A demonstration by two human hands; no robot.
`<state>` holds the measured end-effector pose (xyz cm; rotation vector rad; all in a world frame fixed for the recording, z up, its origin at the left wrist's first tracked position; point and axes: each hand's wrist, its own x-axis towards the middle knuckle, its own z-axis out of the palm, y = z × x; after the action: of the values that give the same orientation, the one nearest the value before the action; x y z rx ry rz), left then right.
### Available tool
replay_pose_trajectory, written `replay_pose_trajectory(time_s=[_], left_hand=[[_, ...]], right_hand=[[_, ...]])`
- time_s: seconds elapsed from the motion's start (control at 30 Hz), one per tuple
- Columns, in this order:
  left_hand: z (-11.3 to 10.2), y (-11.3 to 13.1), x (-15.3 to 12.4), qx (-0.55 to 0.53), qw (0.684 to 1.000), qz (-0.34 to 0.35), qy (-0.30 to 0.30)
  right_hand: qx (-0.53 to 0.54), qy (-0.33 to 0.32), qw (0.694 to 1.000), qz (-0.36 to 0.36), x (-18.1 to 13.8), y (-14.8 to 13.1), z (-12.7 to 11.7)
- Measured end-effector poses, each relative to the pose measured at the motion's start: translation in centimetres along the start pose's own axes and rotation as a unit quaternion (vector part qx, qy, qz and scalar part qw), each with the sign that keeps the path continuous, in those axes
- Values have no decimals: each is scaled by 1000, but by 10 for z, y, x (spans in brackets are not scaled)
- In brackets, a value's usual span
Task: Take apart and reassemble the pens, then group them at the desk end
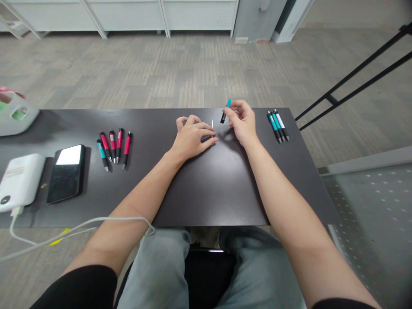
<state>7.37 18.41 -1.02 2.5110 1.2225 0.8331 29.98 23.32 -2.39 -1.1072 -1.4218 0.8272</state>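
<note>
Right fingers [239, 103] grip pen piece [223, 116]; long axis slants, teal end above them, black end below. Left fingers [202, 125]: grip indeterminable.

Tabletop [222, 184] free between forearms [283, 189]; narrower gap between left pens [112, 141] and left hand [193, 139]. Right pens [277, 124], phone [66, 180], white power bank [24, 178] block sides.

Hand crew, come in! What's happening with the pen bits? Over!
Right hand pinching teal-and-black pen piece. Left hand at thin pale rod, grip unclear. White cable crossing in front of left forearm.
</note>
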Motion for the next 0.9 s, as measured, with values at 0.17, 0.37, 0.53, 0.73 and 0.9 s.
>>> replay_pose_trajectory(time_s=[0.17, 0.37, 0.53, 0.73, 0.9], left_hand=[[-3, 4, 0, -25, 999, 25, -41], [-6, 16, -2, 45, 999, 15, -20], [-8, 19, -1, 45, 996, 9, -71], [-3, 12, 2, 25, 996, 0, -80], [3, -3, 7, -129, 989, -68, 37]], right_hand=[[-9, 24, 1000, -4, -1, -5, -1], [0, 48, 999, -3, 2, -2, -5], [56, 62, 996, 6, 8, 12, -7], [87, 71, 994, -17, 3, 10, -17], [50, 40, 997, -38, 5, 14, -14]])
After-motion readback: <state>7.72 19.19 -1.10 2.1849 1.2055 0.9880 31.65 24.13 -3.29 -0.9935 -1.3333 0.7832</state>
